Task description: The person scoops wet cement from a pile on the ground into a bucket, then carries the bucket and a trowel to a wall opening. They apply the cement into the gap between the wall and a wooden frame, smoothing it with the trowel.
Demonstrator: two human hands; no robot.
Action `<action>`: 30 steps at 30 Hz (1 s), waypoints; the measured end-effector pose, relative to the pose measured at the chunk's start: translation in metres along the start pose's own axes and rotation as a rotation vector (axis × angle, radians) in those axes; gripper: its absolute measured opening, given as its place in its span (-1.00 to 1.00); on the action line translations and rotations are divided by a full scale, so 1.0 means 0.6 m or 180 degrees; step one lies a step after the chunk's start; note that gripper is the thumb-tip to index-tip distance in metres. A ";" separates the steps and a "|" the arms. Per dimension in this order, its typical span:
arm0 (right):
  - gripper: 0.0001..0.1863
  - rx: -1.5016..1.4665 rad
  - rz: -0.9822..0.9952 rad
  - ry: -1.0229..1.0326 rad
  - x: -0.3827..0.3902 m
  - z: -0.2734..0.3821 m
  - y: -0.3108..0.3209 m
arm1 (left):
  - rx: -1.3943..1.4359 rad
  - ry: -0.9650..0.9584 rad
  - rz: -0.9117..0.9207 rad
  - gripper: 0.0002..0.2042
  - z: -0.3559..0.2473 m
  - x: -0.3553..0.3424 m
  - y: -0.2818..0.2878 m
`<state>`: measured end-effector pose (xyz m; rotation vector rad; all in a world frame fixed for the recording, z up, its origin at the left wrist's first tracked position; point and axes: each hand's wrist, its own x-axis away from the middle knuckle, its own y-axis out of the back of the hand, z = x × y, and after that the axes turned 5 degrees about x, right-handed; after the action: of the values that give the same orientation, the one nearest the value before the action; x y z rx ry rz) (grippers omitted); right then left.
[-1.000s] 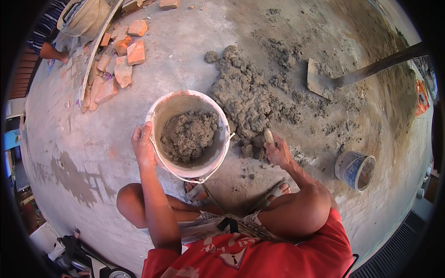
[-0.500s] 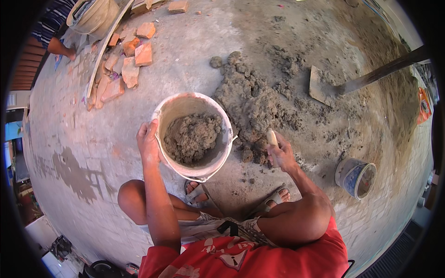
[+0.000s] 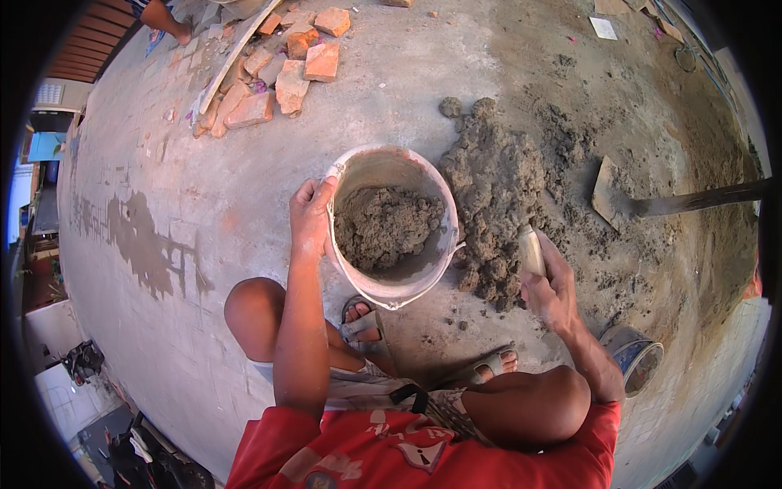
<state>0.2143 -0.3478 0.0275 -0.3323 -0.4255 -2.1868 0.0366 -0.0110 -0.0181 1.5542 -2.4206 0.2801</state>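
Note:
My left hand (image 3: 312,218) is closed on the left rim of a whitish bucket (image 3: 387,169), thumb over the edge. Grey wet mortar (image 3: 387,228) lies heaped inside it, and the wire handle hangs down on my side. To the right, my right hand (image 3: 552,285) is wrapped around the pale wooden grip of a trowel (image 3: 532,248). The trowel's blade does not show. Beyond that hand, a lumpy mortar pile (image 3: 493,183) spreads over the ground, right up beside the bucket.
Broken orange bricks (image 3: 322,61) lie far left along a plank (image 3: 236,61), with another person's leg (image 3: 167,20) behind. A shovel (image 3: 609,196) rests on the ground at right. A small blue-and-white bucket (image 3: 634,359) lies tipped near my right arm.
The whole view has shifted, so the ground, bucket and bricks appear farther right. My right hand and the trowel grip sit slightly closer to me relative to the bucket. Both hands keep their holds.

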 end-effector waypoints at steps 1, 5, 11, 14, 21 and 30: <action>-0.34 0.0387 -0.0064 0.0379 -0.003 0.005 -0.001 | 0.0003 0.0015 -0.0013 -0.68 0.001 0.000 0.001; -0.30 0.1700 -0.0449 0.2019 -0.044 -0.012 -0.059 | 0.0206 0.0032 0.0021 -0.69 0.001 -0.002 0.006; -0.24 0.2592 0.0809 0.1875 -0.098 -0.011 -0.088 | 0.0293 0.0106 -0.0047 -0.70 0.002 -0.010 0.014; -0.36 0.2361 0.0803 0.1376 -0.065 0.117 -0.030 | 0.0100 0.0049 0.0029 -0.69 0.020 -0.011 0.055; -0.42 0.3281 0.1794 0.1286 -0.117 0.060 -0.056 | 0.0007 -0.0223 0.0161 -0.66 0.011 -0.022 0.026; -0.49 0.3754 0.2373 0.1216 -0.093 0.172 -0.114 | -0.0206 -0.0195 0.0158 -0.72 0.001 -0.001 0.028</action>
<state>0.2017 -0.2264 0.0873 0.5018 -1.0602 -0.9750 0.0214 -0.0034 -0.0192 1.4981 -2.4916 0.1638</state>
